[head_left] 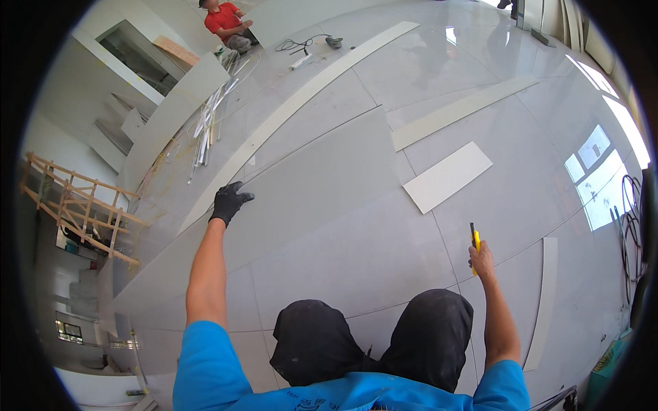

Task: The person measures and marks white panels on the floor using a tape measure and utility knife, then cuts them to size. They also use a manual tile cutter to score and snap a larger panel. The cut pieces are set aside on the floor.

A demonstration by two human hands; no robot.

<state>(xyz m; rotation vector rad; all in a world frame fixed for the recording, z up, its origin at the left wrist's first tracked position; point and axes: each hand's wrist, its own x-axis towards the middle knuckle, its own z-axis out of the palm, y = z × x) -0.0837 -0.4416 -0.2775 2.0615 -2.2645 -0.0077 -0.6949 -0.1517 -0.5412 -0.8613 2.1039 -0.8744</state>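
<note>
A glossy grey tiled floor [370, 267] spreads under my view, its joints bowed by the lens and its right side bright with window reflections. White walls close in on the left, where a wooden frame [86, 205] stands. At the top left, a person in a red shirt [223, 20] crouches beyond a bundle of thin strips [209, 130]; a corded tool [334, 42] and a power strip [300, 62] lie on the tiles to the right of them.

The large grey panel [315, 171] lies flat ahead of my knees, slanting from lower left to upper centre. My gloved left grip [231, 203] rests at its far edge, fingers and thumb spread apart. My bare right grip [482, 258] is closed around a yellow utility knife [476, 240], its dark end pointing away from me; I can't tell how high it hangs over the tiles.

A long pale strip [308, 96] runs just beyond the panel's far edge, so room is tight there. Past the right end I see a white rectangular piece [449, 178] and a shorter strip [466, 113]. Open tile lies between my knife and the panel, and on toward a narrow strip [542, 305] at my right.
</note>
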